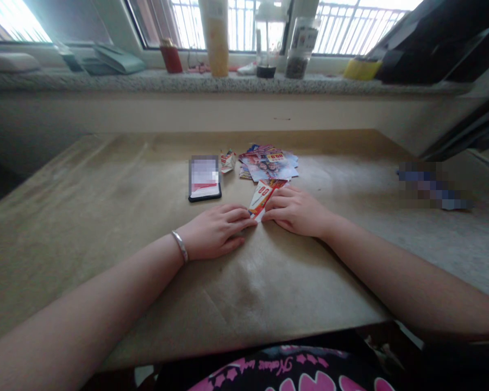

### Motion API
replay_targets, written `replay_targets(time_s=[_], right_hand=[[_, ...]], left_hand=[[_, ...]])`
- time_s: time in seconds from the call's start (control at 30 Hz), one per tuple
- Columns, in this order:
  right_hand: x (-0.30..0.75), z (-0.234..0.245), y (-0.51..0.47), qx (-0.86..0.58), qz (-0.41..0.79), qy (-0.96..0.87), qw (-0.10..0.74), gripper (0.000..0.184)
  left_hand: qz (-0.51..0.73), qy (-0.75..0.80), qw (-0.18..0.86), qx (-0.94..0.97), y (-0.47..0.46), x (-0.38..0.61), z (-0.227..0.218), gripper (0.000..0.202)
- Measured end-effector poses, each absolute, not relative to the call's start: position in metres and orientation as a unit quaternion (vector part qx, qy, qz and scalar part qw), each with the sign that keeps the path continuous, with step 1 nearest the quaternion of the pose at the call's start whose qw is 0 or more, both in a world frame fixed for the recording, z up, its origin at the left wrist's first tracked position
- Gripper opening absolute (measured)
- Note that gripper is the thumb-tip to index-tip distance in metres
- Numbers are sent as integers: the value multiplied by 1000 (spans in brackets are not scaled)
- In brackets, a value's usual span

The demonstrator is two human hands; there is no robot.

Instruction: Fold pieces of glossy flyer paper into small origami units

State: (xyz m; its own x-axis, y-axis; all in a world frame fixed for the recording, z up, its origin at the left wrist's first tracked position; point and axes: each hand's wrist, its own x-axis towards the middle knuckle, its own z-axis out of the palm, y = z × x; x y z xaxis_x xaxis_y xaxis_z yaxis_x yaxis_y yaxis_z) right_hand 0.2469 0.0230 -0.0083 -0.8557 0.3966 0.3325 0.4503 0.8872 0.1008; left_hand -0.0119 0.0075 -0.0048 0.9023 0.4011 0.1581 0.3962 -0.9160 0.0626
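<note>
My left hand [215,231], with a silver bangle on its wrist, rests on the brown table [106,217], its fingertips pressing the near corner of a red and white printed paper strip [261,196]. From the other side my right hand [295,210] lies with curled fingers on the same strip, holding it flat. The strip looks folded and points away from me. Just behind it lies a loose pile of colourful printed sheets [269,163], with a small folded piece [227,161] to their left.
A phone [204,178] lies face up left of the papers. A blurred object [432,187] sits at the table's right. On the window ledge [212,81] stand a red cup, a tall yellow bottle, jars and a dark machine at the right.
</note>
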Motion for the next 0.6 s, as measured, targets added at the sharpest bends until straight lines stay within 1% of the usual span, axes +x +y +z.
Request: replay_targets(time_s=[0.2, 0.33, 0.6], right_hand=[[247, -8, 25, -208, -72, -962, 159, 24], [247, -6, 26, -202, -46, -964, 170, 26], [254, -1, 27, -214, -53, -966, 138, 27]], left_hand=[[93, 195, 35, 976, 8, -11, -4, 34], [88, 197, 45, 975, 8, -13, -3, 34], [91, 195, 65, 974, 10, -15, -2, 31]])
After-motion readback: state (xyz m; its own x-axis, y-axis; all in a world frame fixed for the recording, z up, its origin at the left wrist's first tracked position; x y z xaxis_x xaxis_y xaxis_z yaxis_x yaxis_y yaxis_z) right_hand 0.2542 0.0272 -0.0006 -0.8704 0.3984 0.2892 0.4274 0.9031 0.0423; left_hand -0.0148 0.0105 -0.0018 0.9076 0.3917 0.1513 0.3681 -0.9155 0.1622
